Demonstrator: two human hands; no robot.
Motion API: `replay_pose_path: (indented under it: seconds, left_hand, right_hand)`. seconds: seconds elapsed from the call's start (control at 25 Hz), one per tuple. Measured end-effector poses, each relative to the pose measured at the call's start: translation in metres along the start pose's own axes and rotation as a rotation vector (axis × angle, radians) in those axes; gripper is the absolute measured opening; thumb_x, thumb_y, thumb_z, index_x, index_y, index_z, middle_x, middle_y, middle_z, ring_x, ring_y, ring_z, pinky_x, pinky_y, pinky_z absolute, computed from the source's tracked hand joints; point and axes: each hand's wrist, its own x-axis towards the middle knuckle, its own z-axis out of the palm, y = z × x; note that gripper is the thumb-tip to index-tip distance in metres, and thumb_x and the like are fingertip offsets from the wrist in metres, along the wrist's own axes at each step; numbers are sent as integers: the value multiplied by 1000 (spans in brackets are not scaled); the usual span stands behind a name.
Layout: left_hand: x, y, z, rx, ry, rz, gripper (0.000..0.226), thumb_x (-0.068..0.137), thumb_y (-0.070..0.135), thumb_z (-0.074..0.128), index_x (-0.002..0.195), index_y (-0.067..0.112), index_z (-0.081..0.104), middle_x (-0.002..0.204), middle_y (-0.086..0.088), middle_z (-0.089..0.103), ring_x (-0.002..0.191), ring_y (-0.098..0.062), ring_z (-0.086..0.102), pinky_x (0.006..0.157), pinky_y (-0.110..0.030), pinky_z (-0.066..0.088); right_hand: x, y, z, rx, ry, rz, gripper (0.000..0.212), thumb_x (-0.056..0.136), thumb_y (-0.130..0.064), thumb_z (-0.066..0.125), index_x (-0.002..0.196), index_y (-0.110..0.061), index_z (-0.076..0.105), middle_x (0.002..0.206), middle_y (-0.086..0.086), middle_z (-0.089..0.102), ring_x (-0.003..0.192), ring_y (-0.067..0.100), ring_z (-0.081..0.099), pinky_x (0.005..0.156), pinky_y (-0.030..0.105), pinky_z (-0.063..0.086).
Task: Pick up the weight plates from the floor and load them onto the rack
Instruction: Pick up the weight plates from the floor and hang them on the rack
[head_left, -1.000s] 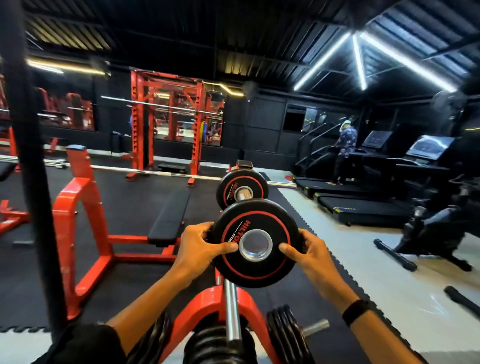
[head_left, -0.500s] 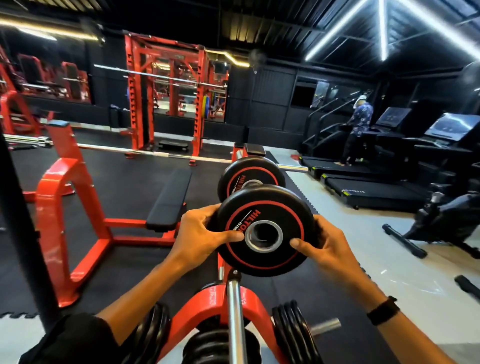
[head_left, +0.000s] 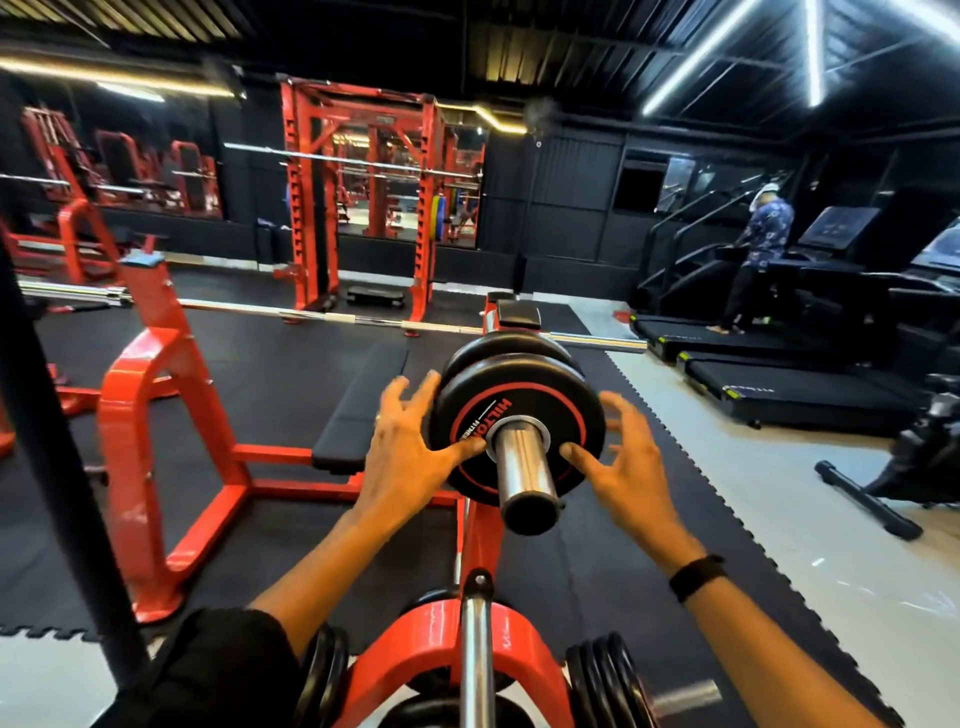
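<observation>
Two hands frame the weight plate (head_left: 519, 415), which sits threaded on the chrome peg (head_left: 525, 475) of the red rack (head_left: 467, 660), close against another plate (head_left: 511, 349) behind it; the left hand (head_left: 410, 447) is spread wide with only its thumb on the plate's face, and the right hand (head_left: 623, 462) is likewise splayed, thumb touching, gripping nothing. To seat it well, I judge both thumbs should press evenly near the hub so the plate slides square along the peg; fingers should stay off the rim's back edge, where the two plates could pinch them.

Weight plate (head_left: 519, 415) on rack peg (head_left: 524, 475), another plate (head_left: 511, 345) behind, left hand (head_left: 410, 457) and right hand (head_left: 631, 467) either side
</observation>
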Motion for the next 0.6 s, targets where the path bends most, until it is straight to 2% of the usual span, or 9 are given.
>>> replay_pose_path:
  seconds: [0.04, 0.08, 0.12, 0.24, 0.4, 0.6]
  left_hand:
    - [9, -1, 5, 84, 20, -68, 116, 64, 52, 86, 156, 22, 22, 161, -14, 20, 146, -34, 28, 115, -50, 35]
    - [17, -2, 9, 125, 40, -126, 128, 61, 56, 85, 158, 20, 10, 164, -16, 8, 148, -38, 22, 115, -53, 32]
    - [22, -2, 11, 145, 55, -162, 135, 59, 59, 85, 158, 19, 4, 164, -16, 5, 147, -41, 21, 114, -55, 32]
    - [29, -10, 17, 181, 93, -172, 138, 56, 64, 84, 158, 17, 3, 162, -16, 15, 145, -38, 27, 113, -55, 34]
    - [20, -10, 21, 179, 127, -208, 129, 61, 64, 81, 157, 14, 10, 158, -13, 25, 144, -34, 31, 111, -53, 35]
    - [7, -7, 27, 186, 127, -267, 118, 72, 66, 72, 156, 12, 10, 158, -15, 26, 143, -35, 33, 109, -54, 36]
  right_hand:
    - [9, 4, 6, -89, 82, 10, 90, 74, -36, 83, 146, -14, 35, 148, 7, 42, 136, 24, 42, 111, 44, 40]
    - [18, 6, 10, -147, 130, 32, 101, 71, -40, 84, 150, -14, 27, 154, 9, 33, 142, 27, 33, 113, 47, 35]
    - [25, 7, 12, -189, 146, 53, 108, 69, -45, 84, 152, -15, 21, 157, 10, 28, 145, 28, 27, 114, 51, 32]
    - [35, 12, 10, -254, 109, 95, 112, 69, -52, 82, 154, -20, 17, 160, 7, 24, 147, 27, 23, 112, 55, 31]
    - [29, 9, 12, -226, 80, 103, 104, 74, -49, 79, 154, -19, 21, 159, 6, 28, 146, 27, 25, 110, 55, 31]
    - [22, 1, 11, -222, 18, 152, 97, 81, -44, 75, 154, -18, 17, 159, 8, 28, 144, 31, 28, 110, 56, 31]
